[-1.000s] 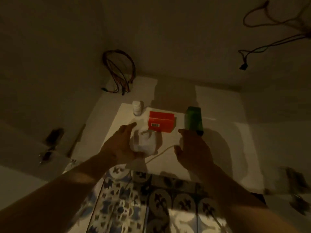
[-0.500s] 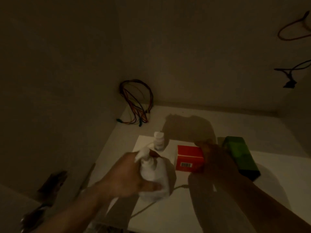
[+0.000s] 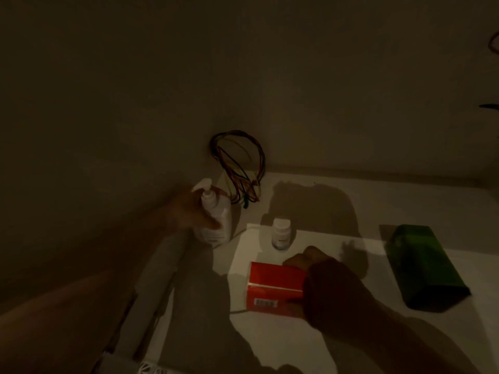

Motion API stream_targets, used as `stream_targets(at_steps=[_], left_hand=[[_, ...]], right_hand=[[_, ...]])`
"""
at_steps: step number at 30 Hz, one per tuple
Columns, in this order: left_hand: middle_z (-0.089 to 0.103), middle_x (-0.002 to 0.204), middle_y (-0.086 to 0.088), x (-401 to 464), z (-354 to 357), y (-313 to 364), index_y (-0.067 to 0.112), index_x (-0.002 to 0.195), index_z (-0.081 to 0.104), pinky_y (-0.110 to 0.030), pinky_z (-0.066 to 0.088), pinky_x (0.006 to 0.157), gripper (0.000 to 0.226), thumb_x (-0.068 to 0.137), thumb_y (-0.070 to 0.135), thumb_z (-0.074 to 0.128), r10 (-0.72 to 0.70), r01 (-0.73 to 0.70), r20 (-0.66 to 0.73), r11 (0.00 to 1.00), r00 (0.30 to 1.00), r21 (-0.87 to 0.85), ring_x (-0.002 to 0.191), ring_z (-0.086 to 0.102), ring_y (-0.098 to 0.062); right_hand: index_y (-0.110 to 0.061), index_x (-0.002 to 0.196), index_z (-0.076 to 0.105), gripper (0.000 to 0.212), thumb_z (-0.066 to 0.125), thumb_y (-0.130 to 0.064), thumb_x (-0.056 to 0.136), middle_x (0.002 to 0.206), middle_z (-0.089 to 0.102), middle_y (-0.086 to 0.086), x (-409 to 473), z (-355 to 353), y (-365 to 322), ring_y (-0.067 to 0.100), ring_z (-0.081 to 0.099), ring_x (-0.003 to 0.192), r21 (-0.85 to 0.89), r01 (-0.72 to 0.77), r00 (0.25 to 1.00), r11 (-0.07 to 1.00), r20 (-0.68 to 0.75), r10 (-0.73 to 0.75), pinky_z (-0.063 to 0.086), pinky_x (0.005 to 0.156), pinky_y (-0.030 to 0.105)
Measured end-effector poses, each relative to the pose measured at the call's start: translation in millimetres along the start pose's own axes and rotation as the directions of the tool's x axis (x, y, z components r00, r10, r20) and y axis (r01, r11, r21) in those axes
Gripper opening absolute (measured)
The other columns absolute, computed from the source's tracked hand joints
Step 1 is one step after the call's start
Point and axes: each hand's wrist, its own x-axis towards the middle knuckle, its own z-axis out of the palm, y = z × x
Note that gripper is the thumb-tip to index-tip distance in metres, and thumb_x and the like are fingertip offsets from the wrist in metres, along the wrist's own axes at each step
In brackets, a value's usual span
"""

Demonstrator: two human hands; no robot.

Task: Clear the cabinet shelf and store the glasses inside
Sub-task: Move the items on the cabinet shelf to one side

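Observation:
The scene is a dim white cabinet shelf point(image 3: 337, 211). My left hand point(image 3: 189, 211) grips a white pump bottle point(image 3: 216, 214) at the shelf's left side, close to the side wall. My right hand point(image 3: 332, 287) is closed on a red box point(image 3: 272, 284) that sits on a white sheet near the front. A small white pill bottle point(image 3: 281, 233) stands just behind the red box. A green box point(image 3: 424, 265) lies to the right. No glasses are visible.
A bundle of coloured wires point(image 3: 240, 166) hangs in the back left corner, right behind the pump bottle. The cabinet's left wall point(image 3: 94, 157) and back wall point(image 3: 351, 90) close the space in. More cable shows at the far right edge.
My left hand has carried the pump bottle left and back toward the wire corner. My right hand has kept hold of the red box. The camera has moved closer.

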Motion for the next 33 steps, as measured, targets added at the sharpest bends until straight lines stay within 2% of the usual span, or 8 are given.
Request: stream_targets(at_steps=[4,9,12,15,20,24,29,33], left_hand=[[0.047,0.131,0.001,14,2,-5,0.005,0.144,0.039,-0.002,0.044,0.070,0.094,0.064,-0.014,0.084,-0.073,0.071,-0.042,0.996,0.996,-0.055,0.117,0.050,-0.011],[0.039,0.147,-0.002,27,-3,-8,0.007,0.148,0.037,-0.029,0.046,0.101,0.094,0.068,-0.012,0.082,-0.131,0.130,-0.014,0.990,0.991,-0.053,0.132,0.043,-0.018],[0.028,0.144,0.007,22,0,-6,0.009,0.150,0.034,-0.014,0.040,0.096,0.092,0.071,-0.019,0.073,-0.146,0.142,-0.067,0.988,0.987,-0.059,0.130,0.029,-0.007],[0.032,0.148,-0.002,7,7,7,0.005,0.152,0.029,-0.020,0.035,0.103,0.087,0.077,-0.024,0.062,-0.138,0.120,-0.158,0.986,0.978,-0.116,0.135,0.031,-0.011],[0.054,0.137,-0.021,-37,23,29,0.000,0.138,0.049,-0.037,0.044,0.096,0.057,0.084,-0.008,0.066,-0.150,0.170,-0.434,0.985,0.888,0.006,0.125,0.053,-0.035],[0.063,0.105,0.003,-81,40,32,0.016,0.129,0.058,-0.022,0.042,0.067,0.034,0.095,0.015,0.057,-0.242,0.326,-0.486,0.941,0.840,0.095,0.080,0.057,-0.009],[0.056,0.114,0.015,-120,54,44,0.038,0.116,0.055,-0.024,0.050,0.082,0.038,0.088,0.013,0.060,0.083,0.014,-0.520,0.983,0.850,0.180,0.101,0.058,-0.007],[0.064,0.114,0.002,-119,54,47,0.023,0.116,0.061,-0.040,0.056,0.079,0.036,0.083,0.012,0.056,0.119,-0.041,-0.423,0.981,0.898,0.189,0.097,0.065,-0.016]], right_hand=[[-0.034,0.139,0.048,0.077,0.078,-0.059,0.074,0.140,0.052,-0.008,17,14,-23,0.015,0.051,0.127,0.085,0.004,1.000,0.996,0.015,-0.005,0.041,0.112,0.043],[-0.035,0.139,0.048,0.078,0.080,-0.058,0.072,0.134,0.053,-0.010,36,26,-33,0.012,0.052,0.122,0.081,0.004,1.000,0.997,-0.012,-0.003,0.043,0.109,0.038],[-0.032,0.140,0.047,0.076,0.081,-0.050,0.075,0.133,0.051,-0.008,44,28,-36,0.014,0.051,0.123,0.088,-0.018,0.999,0.996,-0.029,0.021,0.044,0.108,0.039],[-0.030,0.141,0.045,0.074,0.080,-0.043,0.077,0.134,0.048,-0.005,50,29,-42,0.017,0.050,0.124,0.081,-0.024,1.000,0.996,-0.005,0.024,0.043,0.108,0.040],[-0.025,0.138,0.049,0.068,0.080,-0.035,0.078,0.128,0.051,0.000,64,26,-55,0.022,0.054,0.118,0.063,-0.017,0.998,0.998,0.053,0.014,0.046,0.100,0.036],[-0.027,0.133,0.051,0.061,0.078,-0.041,0.080,0.124,0.055,-0.002,67,30,-74,0.020,0.056,0.115,0.082,-0.003,0.998,0.997,-0.055,0.008,0.048,0.096,0.037],[-0.025,0.131,0.052,0.051,0.075,-0.030,0.086,0.129,0.056,0.001,80,42,-101,0.024,0.056,0.118,0.161,-0.019,0.990,0.987,-0.137,0.042,0.047,0.097,0.037],[-0.023,0.139,0.049,0.060,0.076,-0.022,0.085,0.140,0.054,0.003,83,46,-113,0.024,0.052,0.128,0.413,-0.025,0.993,0.910,-0.096,0.071,0.044,0.106,0.035]])
